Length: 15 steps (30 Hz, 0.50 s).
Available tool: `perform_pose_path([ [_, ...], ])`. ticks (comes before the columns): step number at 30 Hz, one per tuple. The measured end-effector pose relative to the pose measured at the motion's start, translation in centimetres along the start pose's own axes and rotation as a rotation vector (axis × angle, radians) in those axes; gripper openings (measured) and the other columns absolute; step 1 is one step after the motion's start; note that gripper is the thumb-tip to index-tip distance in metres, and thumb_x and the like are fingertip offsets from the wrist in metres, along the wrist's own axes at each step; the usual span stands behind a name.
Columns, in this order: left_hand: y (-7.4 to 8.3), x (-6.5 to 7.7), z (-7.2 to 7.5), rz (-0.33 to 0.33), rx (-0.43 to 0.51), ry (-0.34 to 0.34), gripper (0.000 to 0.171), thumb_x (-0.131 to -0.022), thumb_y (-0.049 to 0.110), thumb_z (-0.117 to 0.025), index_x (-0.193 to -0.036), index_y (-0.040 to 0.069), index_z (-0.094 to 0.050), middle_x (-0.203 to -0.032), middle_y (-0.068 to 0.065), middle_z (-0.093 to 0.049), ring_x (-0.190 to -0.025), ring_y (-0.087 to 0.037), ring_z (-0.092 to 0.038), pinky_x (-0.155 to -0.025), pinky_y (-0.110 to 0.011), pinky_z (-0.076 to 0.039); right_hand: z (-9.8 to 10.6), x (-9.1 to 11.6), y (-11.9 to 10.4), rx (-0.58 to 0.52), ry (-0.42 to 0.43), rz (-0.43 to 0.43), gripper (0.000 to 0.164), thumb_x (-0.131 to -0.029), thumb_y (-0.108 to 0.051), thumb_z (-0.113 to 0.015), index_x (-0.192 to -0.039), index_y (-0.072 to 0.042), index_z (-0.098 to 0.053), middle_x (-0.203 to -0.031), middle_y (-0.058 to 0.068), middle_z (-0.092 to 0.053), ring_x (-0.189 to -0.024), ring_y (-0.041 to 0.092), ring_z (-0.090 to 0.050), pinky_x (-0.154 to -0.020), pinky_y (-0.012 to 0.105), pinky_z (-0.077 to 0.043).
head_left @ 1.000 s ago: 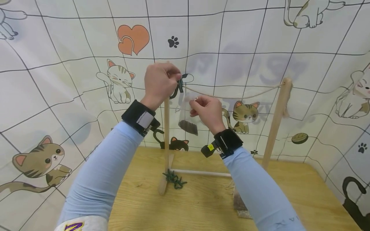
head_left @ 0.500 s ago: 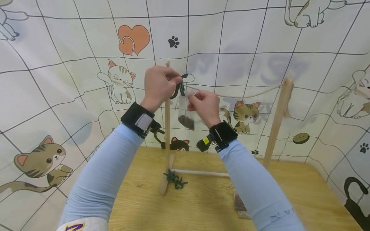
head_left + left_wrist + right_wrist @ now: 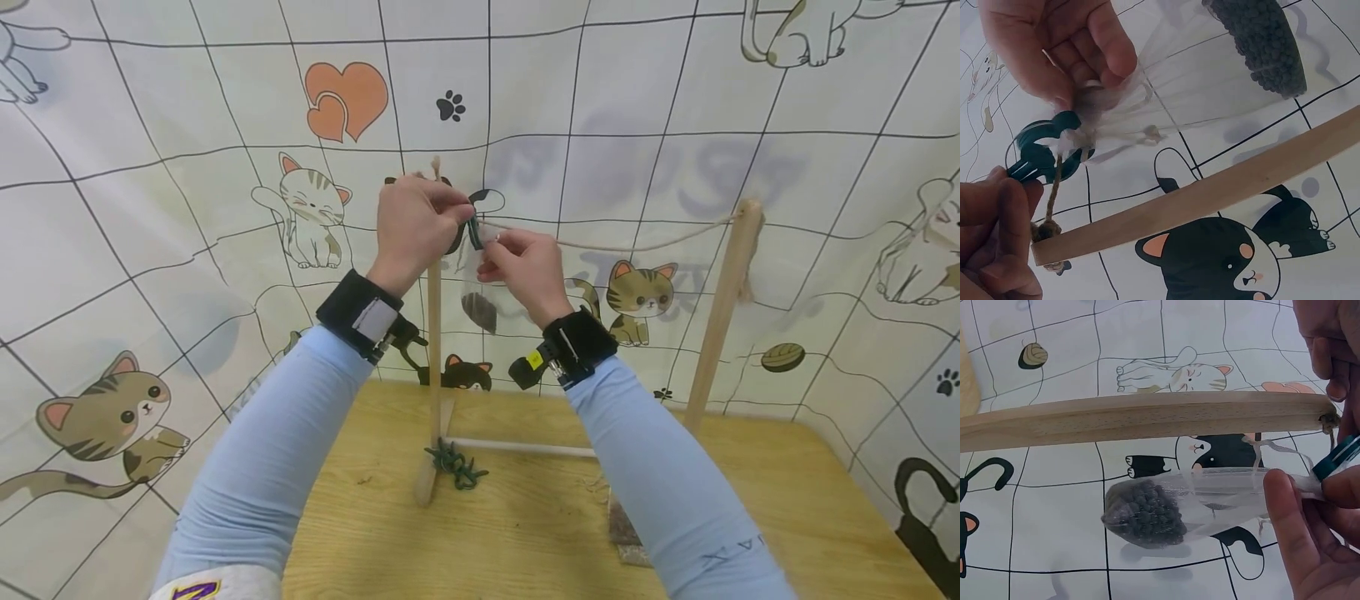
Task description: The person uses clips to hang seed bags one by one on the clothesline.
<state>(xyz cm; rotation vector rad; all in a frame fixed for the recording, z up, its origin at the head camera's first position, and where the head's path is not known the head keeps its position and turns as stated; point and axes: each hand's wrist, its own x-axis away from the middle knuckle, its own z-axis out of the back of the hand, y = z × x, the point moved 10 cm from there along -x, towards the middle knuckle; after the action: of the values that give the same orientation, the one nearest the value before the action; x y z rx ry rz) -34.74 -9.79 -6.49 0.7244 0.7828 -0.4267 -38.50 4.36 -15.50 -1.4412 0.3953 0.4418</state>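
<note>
My left hand pinches a dark green plastic clip beside the top of the left wooden post. My right hand pinches the gathered neck of a clear mesh-like bag, close against the clip. Dark round pellets fill the bag's closed end, which hangs below my right fingers. A thin rope runs from the left post to the right post. In the left wrist view the clip sits around the rope and the bag's neck; whether it grips them I cannot tell.
Several green clips lie heaped by the left post's foot on the wooden table. A white crossbar joins the stand low down. A brown flat block is partly behind my right forearm. Cat-printed cloth hangs behind.
My right hand has moved left and slightly up, bringing the bag's neck to the clip; the pellets rose with it. My left hand has barely moved and still holds the clip.
</note>
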Motion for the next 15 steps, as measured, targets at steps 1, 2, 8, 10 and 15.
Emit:
perform_pose_path([
  [1, 0.0, 0.1, -0.1, -0.001, -0.004, -0.010, 0.013, -0.092, 0.009, -0.075, -0.100, 0.001, -0.082, -0.092, -0.014, -0.079, -0.087, -0.028, -0.071, -0.073, -0.029, -0.044, -0.1, 0.0, -0.1, 0.000, -0.013, 0.001, 0.019, -0.101, -0.005, -0.061, -0.106, 0.008, -0.073, -0.096, 0.026, -0.073, -0.068, 0.014, -0.071, -0.071, 0.029, -0.062],
  [2, 0.1, 0.1, -0.2, -0.002, -0.009, -0.022, 0.014, -0.093, 0.010, -0.075, -0.102, 0.001, -0.082, -0.092, -0.014, -0.079, -0.084, -0.027, -0.071, -0.070, -0.028, -0.044, -0.2, 0.0, -0.1, 0.007, -0.023, 0.003, 0.019, -0.102, -0.005, -0.061, -0.107, 0.008, -0.073, -0.097, 0.026, -0.073, -0.069, 0.013, -0.071, -0.072, 0.029, -0.062],
  [8, 0.7, 0.5, -1.2, -0.017, -0.074, -0.142, 0.013, -0.093, 0.014, -0.076, -0.101, 0.004, -0.080, -0.094, -0.009, -0.079, -0.056, -0.018, -0.050, -0.055, -0.025, -0.030, -0.6, 0.2, -0.2, 0.038, -0.053, 0.003, 0.022, -0.104, -0.006, -0.059, -0.115, 0.009, -0.072, -0.102, 0.028, -0.072, -0.072, 0.011, -0.070, -0.074, 0.027, -0.062],
  [10, 1.0, 0.7, -1.5, -0.025, -0.090, -0.181, 0.012, -0.093, 0.015, -0.077, -0.096, 0.004, -0.078, -0.094, -0.007, -0.079, -0.051, -0.015, -0.040, -0.053, -0.025, -0.026, -0.6, 0.2, -0.1, 0.038, -0.055, 0.001, 0.022, -0.104, -0.006, -0.060, -0.116, 0.009, -0.072, -0.103, 0.029, -0.072, -0.072, 0.011, -0.070, -0.074, 0.027, -0.062],
  [15, 1.2, 1.2, -1.5, -0.024, -0.134, -0.250, 0.022, -0.094, 0.019, -0.077, -0.109, 0.004, -0.077, -0.104, -0.008, -0.078, -0.050, -0.013, -0.035, -0.054, -0.026, -0.028, -0.6, 0.3, 0.2, 0.053, -0.070, -0.001, 0.022, -0.104, -0.007, -0.061, -0.116, 0.007, -0.072, -0.097, 0.026, -0.072, -0.069, 0.012, -0.070, -0.073, 0.027, -0.062],
])
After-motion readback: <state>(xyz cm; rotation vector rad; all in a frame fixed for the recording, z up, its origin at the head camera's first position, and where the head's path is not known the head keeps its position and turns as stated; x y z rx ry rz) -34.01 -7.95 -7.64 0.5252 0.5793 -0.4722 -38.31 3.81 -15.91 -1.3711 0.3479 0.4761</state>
